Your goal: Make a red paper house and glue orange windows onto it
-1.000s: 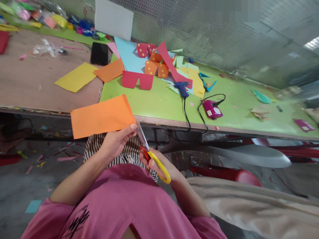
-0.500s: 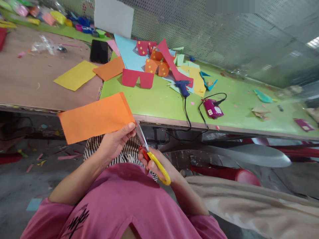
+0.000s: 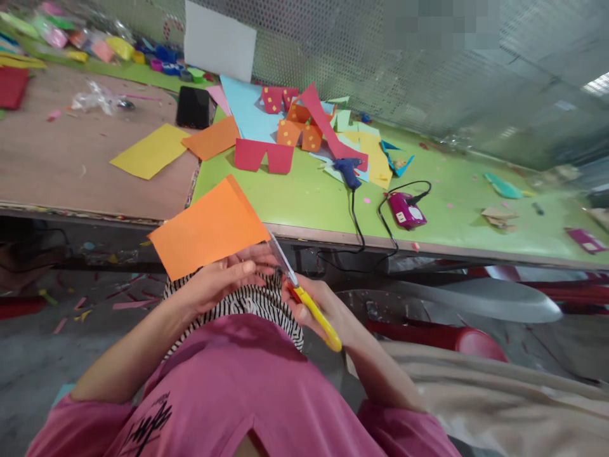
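A sheet of orange paper (image 3: 209, 225) with one folded edge tilts above my lap, in front of the table. My left hand (image 3: 228, 276) is just under its lower edge. The fingers are stretched out and apart, partly behind the paper, and the thumb is off it. Whether any fingertip touches the back cannot be seen. My right hand (image 3: 311, 304) grips scissors (image 3: 311, 311) with yellow and red handles. Their blades point up and left, nearly together, and meet the paper's right corner.
On the green table top (image 3: 295, 203) lie red paper glasses shapes (image 3: 276, 158), a blue glue gun (image 3: 349, 172) with its cord, and a purple box (image 3: 406, 211). A phone (image 3: 193, 108) and yellow paper (image 3: 150, 152) lie left. Paper scraps litter the floor.
My left thumb has come off the orange paper and the fingers have spread below it. The paper now sits farther right and tilts more. The scissors have shifted slightly right.
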The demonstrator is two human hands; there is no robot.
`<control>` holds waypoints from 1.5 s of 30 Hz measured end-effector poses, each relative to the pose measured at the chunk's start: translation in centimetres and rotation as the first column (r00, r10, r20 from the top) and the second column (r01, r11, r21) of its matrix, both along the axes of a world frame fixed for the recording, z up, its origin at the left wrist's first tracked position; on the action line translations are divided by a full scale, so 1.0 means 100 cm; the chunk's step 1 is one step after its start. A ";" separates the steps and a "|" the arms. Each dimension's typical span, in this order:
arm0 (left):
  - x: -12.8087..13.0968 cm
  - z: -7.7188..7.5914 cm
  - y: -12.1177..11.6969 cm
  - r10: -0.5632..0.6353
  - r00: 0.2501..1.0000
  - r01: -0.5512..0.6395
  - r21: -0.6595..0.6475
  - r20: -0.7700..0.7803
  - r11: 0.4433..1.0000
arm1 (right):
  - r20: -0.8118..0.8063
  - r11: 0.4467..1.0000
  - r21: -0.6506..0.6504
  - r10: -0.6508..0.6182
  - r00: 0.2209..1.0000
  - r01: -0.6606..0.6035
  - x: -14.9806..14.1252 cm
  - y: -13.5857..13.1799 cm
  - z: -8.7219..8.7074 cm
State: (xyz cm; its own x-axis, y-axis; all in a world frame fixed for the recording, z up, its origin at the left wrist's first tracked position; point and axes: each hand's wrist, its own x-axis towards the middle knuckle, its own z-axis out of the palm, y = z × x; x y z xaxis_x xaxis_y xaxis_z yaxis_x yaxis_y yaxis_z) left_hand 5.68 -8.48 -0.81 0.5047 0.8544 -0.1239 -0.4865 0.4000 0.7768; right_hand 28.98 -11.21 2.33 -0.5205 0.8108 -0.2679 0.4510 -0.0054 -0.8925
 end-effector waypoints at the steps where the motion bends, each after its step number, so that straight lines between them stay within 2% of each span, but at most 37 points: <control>1: -0.011 0.003 -0.003 -0.124 0.988 0.126 0.014 -0.097 0.992 | 0.029 1.000 0.008 0.000 1.000 0.000 0.002 0.005 0.003; 2: -0.023 0.009 -0.007 -0.257 0.945 0.267 0.024 -0.204 0.963 | 0.055 1.000 0.019 -0.004 0.998 0.003 0.004 0.010 0.006; 3: -0.038 0.017 -0.010 -0.404 0.863 0.435 0.041 -0.302 0.900 | 0.079 1.000 0.030 -0.005 0.997 0.003 0.005 0.014 0.009; 4: -0.052 0.026 -0.013 -0.527 0.766 0.585 0.061 -0.369 0.808 | 0.099 0.999 0.040 -0.005 0.995 0.001 0.006 0.019 0.013; 5: -0.066 0.035 -0.013 -0.568 0.706 0.664 0.119 -0.422 0.738 | 0.117 0.999 0.051 -0.007 0.993 0.001 0.006 0.022 0.016; 6: -0.076 0.044 -0.011 -0.460 0.763 0.602 0.238 -0.454 0.762 | 0.135 0.998 0.064 -0.007 0.991 -0.001 0.006 0.025 0.019; 7: -0.084 0.050 -0.007 -0.174 0.873 0.355 0.350 -0.455 0.867 | 0.151 0.997 0.074 -0.005 0.988 -0.007 0.006 0.028 0.022; 8: -0.086 0.054 0.001 0.193 0.884 0.006 0.424 -0.425 0.906 | 0.168 0.997 0.082 -0.002 0.986 -0.012 0.005 0.030 0.024; 9: -0.085 0.054 0.012 0.479 0.780 -0.268 0.478 -0.402 0.836 | 0.185 0.996 0.090 0.001 0.983 -0.018 0.004 0.032 0.026; 10: -0.081 0.052 0.025 0.599 0.714 -0.380 0.516 -0.364 0.767 | 0.202 0.995 0.096 0.003 0.979 -0.023 0.003 0.034 0.027; 11: -0.075 0.047 0.038 0.599 0.708 -0.386 0.506 -0.373 0.771 | 0.221 0.995 0.101 0.005 0.975 -0.028 0.002 0.036 0.028; 14: -0.055 0.032 0.068 0.354 0.836 -0.199 0.369 -0.419 0.908 | 0.271 0.994 0.101 0.009 0.962 -0.037 -0.001 0.041 0.030; 16: -0.049 0.027 0.074 0.251 0.901 -0.141 0.307 -0.354 0.941 | 0.281 0.995 0.093 0.013 0.960 -0.041 -0.001 0.044 0.032; 19: -0.053 0.030 0.068 0.257 0.940 -0.195 0.263 -0.226 0.945 | 0.231 0.997 0.036 0.056 0.971 -0.066 0.002 0.046 0.034; 23: -0.060 0.038 0.058 0.258 0.954 -0.227 0.193 -0.153 0.955 | 0.119 0.986 -0.092 0.146 0.982 -0.136 0.005 0.043 0.035; 28: -0.056 0.036 0.053 0.300 0.952 -0.288 0.157 -0.061 0.945 | 0.055 0.984 -0.055 0.173 0.983 -0.170 0.003 0.036 0.034; 31: -0.057 0.032 0.050 0.270 0.955 -0.249 0.164 -0.123 0.955 | -0.013 0.968 -0.085 0.237 0.971 -0.237 0.008 0.036 0.032; 35: -0.066 0.032 0.049 0.210 0.953 -0.165 0.204 -0.219 0.965 | -0.120 0.920 -0.164 0.339 0.933 -0.356 0.018 0.036 0.032; 39: -0.072 0.041 0.050 0.115 0.949 -0.018 0.313 -0.293 0.949 | -0.112 0.905 -0.247 0.329 0.938 -0.347 0.019 0.030 0.040; 45: -0.069 0.051 0.049 0.000 0.941 0.089 0.247 -0.340 0.965 | -0.093 0.890 -0.275 0.353 0.931 -0.365 0.016 0.025 0.047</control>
State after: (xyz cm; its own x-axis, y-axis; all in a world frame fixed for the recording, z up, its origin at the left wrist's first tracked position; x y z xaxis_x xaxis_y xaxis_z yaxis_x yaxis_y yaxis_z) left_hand -1.23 -3.55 4.28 0.5100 0.8571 -0.0727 -0.1675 0.1818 0.9690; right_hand 30.58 -8.74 7.05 -0.7765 0.4598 -0.4309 0.4347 -0.1043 -0.8945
